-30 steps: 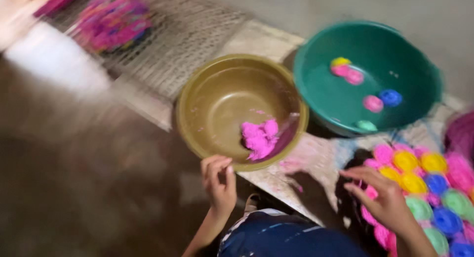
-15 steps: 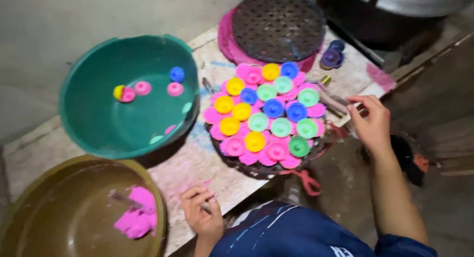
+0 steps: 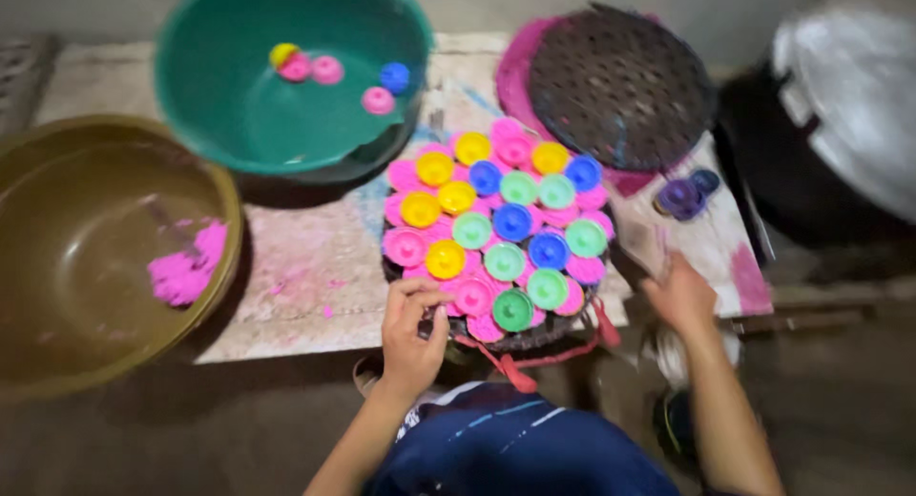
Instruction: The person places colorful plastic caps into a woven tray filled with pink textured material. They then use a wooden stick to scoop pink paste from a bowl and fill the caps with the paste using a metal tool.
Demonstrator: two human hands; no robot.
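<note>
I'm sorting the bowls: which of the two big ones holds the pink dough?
The olive-brown bowl on the left; a pink lump lies inside it. The green bowl behind it holds only a few small coloured moulds.

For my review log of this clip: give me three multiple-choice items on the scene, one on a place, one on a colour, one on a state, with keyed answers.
1. Where does the pink dough lie?
A. brown basin
B. green basin
C. perforated lid

2. What colour is the lone cup next to the three pink cups in the green basin?
A. green
B. blue
C. purple

3. How is the left hand?
A. flat on the table
B. inside the brown basin
C. at the tray's near edge

Answers: 1 A, the dough sits in the brown basin. 2 B, the blue cup shows. 3 C, its fingers curl at the tray edge.
</note>
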